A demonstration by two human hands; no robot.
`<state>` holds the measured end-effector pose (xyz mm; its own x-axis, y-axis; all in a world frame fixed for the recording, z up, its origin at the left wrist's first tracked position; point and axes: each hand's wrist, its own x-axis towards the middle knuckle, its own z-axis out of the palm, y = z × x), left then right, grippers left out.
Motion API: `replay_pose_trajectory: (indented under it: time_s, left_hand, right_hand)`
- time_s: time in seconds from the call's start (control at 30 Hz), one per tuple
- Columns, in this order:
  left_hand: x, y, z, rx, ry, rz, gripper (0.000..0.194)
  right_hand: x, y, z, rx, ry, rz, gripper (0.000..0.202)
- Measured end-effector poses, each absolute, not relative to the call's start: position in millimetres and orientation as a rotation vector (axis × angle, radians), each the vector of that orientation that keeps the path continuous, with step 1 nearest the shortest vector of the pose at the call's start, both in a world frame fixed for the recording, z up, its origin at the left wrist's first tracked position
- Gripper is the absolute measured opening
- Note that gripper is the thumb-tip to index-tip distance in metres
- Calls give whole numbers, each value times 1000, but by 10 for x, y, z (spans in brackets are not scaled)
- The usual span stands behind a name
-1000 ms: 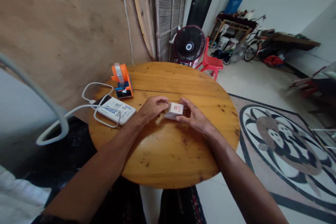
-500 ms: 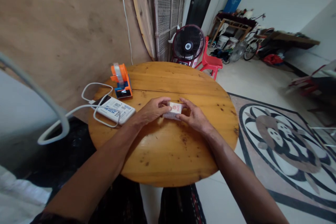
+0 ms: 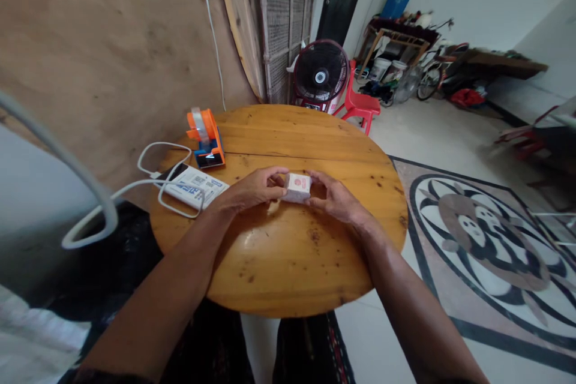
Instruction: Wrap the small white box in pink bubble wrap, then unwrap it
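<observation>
A small white box (image 3: pixel 297 188) with reddish print on top is between my two hands, over the middle of the round wooden table (image 3: pixel 270 270). My left hand (image 3: pixel 261 188) is curled at its left side, thumb and fingertips against the edge. On the opposite side, my right hand (image 3: pixel 333 195) has its thumb and fingers at the right end of the box. The print is too small to read. A small pale scrap (image 3: pixel 272 207) shows on the wood just below my left thumb.
Left on the table are an orange and blue tape dispenser (image 3: pixel 207 138) and a white power bank-like block (image 3: pixel 193 187) with a white cable (image 3: pixel 146 182) looping off the edge. Beyond the far edge stand a fan (image 3: pixel 321 75) and a red chair (image 3: pixel 360 103).
My thumbs have shifted from the box's top and front to its sides, so more of the box shows. The view has moved slightly.
</observation>
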<state>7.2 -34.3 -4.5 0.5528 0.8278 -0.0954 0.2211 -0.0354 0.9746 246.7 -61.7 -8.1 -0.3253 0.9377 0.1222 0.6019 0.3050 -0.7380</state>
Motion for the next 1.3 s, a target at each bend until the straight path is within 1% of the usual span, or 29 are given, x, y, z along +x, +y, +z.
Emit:
replay_pose_trajectory:
  time_s: [0.2, 0.4, 0.47, 0.6, 0.77, 1.03, 1.1, 1.17, 1.3]
  left_hand:
    - [85, -341, -53, 1575, 872, 599, 56]
    - [24, -332, -51, 1531, 851, 573, 72]
    - [22, -343, -49, 1538, 871, 554, 74]
    - [57, -364, -43, 1638, 909, 500, 71]
    - [104, -391, -6, 1679, 962, 482, 67]
    - [45, -387, 55, 1665, 987, 547, 71]
    - [22, -382, 76, 1617, 1026, 613, 68]
    - [3, -379, 95, 1587, 1062, 637, 58]
    - [-11, -369, 94, 1583, 1092, 586, 23]
  right_hand:
    - [2458, -598, -126, -1345, -2011, 798, 66]
    - [2501, -600, -137, -1317, -2014, 836, 75]
    - [2502, -603, -136, -1313, -1999, 820, 75]
    - [2483, -585, -162, -1302, -1982, 781, 71]
    - [2476, -546, -217, -1259, -1937, 861, 69]
    - [2491, -615, -152, -1261, -1992, 894, 76]
    - [2511, -626, -129, -1238, -1969, 958, 76]
    - [2539, -626, -119, -1211, -1945, 1012, 73]
    - [2576, -618, -122, -1188, -1945, 1032, 70]
